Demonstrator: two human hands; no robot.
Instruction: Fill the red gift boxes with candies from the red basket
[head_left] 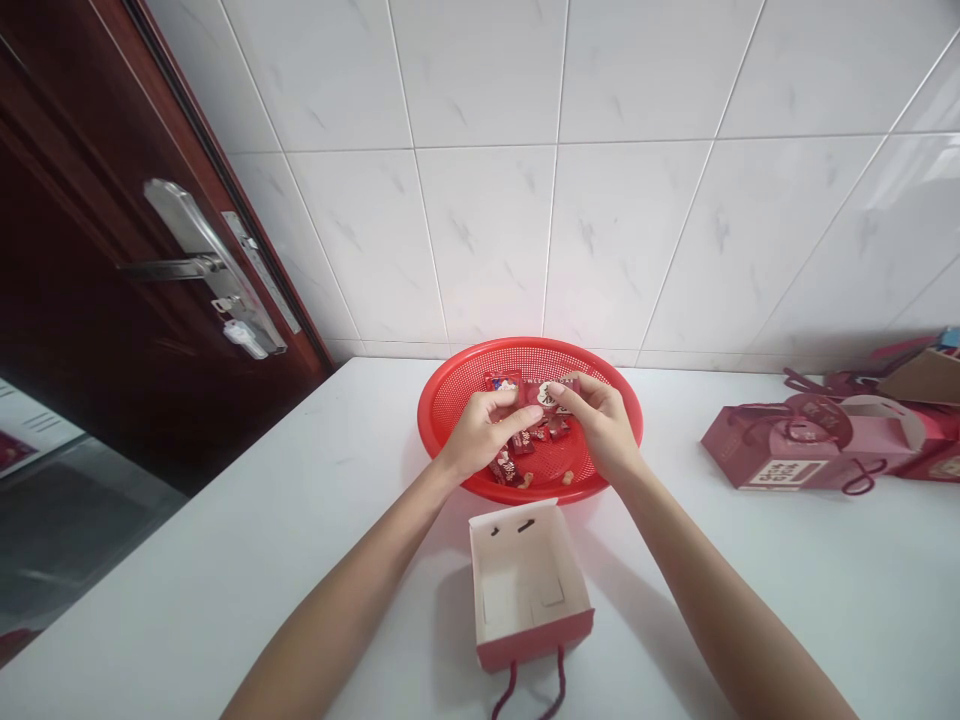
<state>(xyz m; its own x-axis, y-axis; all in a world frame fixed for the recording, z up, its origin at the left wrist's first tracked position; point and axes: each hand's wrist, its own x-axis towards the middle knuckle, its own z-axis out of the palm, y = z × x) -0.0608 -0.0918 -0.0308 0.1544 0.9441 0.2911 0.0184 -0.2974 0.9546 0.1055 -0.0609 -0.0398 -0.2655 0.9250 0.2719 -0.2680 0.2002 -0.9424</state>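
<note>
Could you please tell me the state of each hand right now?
Left hand: at the red packet; whether it grips cannot be told.
Right hand: closed, holding the red packet.

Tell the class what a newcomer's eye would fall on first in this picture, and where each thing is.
Most likely the bright red basket on the white table, close to the tiled wall, with the left hand and right hand meeting over it at a red packet. Next, perhaps, the open box, white inside, just in front of the basket. Then the dark red door at the picture's left.
</note>
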